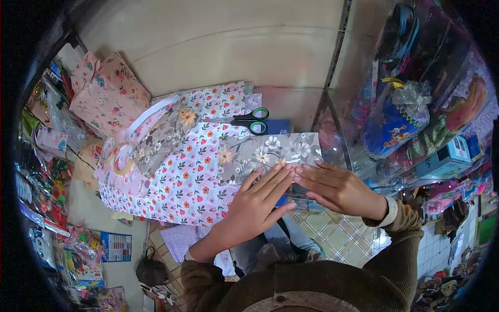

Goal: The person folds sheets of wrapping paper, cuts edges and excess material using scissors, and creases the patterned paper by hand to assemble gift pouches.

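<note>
Grey floral paper, folded into a flat rectangle, lies across the counter in front of me. My left hand rests on its near edge, fingers stretched out and spread. Beside it, my right hand lies flat on the same paper, its fingertips close to those of my left hand. Beneath is white wrapping paper with small flowers. Green-and-black scissors lie just beyond the grey paper. To the left are a roll of tape and a loose grey floral piece.
A pink floral package stands at the back left. Packed goods, including a blue bag and a light-blue box, crowd the right side. Wrapped items hang at the far left. A dark round object is at the lower left.
</note>
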{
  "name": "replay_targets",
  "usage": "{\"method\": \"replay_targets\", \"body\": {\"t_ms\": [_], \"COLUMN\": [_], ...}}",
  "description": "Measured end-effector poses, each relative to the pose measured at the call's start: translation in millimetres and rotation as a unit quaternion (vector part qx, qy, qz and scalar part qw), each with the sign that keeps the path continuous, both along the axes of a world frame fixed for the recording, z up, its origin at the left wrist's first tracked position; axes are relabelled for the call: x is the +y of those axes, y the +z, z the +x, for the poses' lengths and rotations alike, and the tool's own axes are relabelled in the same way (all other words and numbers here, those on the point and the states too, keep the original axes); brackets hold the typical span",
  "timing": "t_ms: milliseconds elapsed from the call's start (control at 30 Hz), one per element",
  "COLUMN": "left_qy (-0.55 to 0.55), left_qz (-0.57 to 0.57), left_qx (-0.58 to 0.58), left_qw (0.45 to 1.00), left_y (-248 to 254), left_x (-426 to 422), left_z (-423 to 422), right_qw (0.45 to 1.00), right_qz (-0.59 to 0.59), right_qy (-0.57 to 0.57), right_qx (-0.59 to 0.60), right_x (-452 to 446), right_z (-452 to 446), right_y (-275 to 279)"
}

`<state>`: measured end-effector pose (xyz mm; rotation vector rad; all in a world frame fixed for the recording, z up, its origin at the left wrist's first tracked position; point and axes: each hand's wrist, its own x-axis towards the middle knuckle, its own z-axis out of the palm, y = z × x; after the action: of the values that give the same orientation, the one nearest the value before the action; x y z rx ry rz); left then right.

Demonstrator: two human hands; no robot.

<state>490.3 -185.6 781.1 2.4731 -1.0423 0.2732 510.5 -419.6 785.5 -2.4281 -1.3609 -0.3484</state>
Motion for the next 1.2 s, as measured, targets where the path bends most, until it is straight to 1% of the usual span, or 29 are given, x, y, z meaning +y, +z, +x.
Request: {"method": "replay_targets", "body": {"t_ms": [200, 333, 433, 600, 733, 967, 1000, 1100, 1200], "left_qy": [0.008, 0.013, 0.012, 0.015, 0.014, -0.022, -0.028, 0.001, -0.007], "left_qz": [0.01, 0.009, 0.009, 0.009, 0.009, -0.022, -0.011, -0.065, -0.103], "left_qx": [-0.043, -0.078, -0.065, -0.069, -0.063, -0.017, -0.018, 0.076, 0.078], "left_qw": [0.999, 0.997, 0.998, 0.997, 0.998, 0.999, 0.999, 0.995, 0.992], "left_y": [-8, -12, -10, -11, -9, -4, -5, -5, -2], "left_x": [-1, -1, -1, -1, -1, 4, 5, 4, 5], "left_z": [-1, 0, 0, -1, -1, 3, 4, 3, 3], "right_qw": [0.999, 0.999, 0.999, 0.998, 0.996, 0.995, 0.995, 0.996, 0.998], "right_qz": [-0.015, 0.016, 0.053, 0.059, 0.059, 0.045, 0.042, 0.051, 0.047], "right_qy": [-0.002, 0.004, 0.007, 0.005, -0.033, -0.052, -0.051, -0.056, -0.035], "right_qx": [-0.039, -0.031, 0.0, -0.027, -0.066, -0.074, -0.075, -0.048, -0.034], "right_x": [1, 11, 16, 14, 18, 20, 21, 24, 22], "right_z": [-2, -7, -11, -11, -16, -13, -14, -15, -13], "right_y": [6, 12, 4, -3, -5, -9, -9, -3, -4]}}
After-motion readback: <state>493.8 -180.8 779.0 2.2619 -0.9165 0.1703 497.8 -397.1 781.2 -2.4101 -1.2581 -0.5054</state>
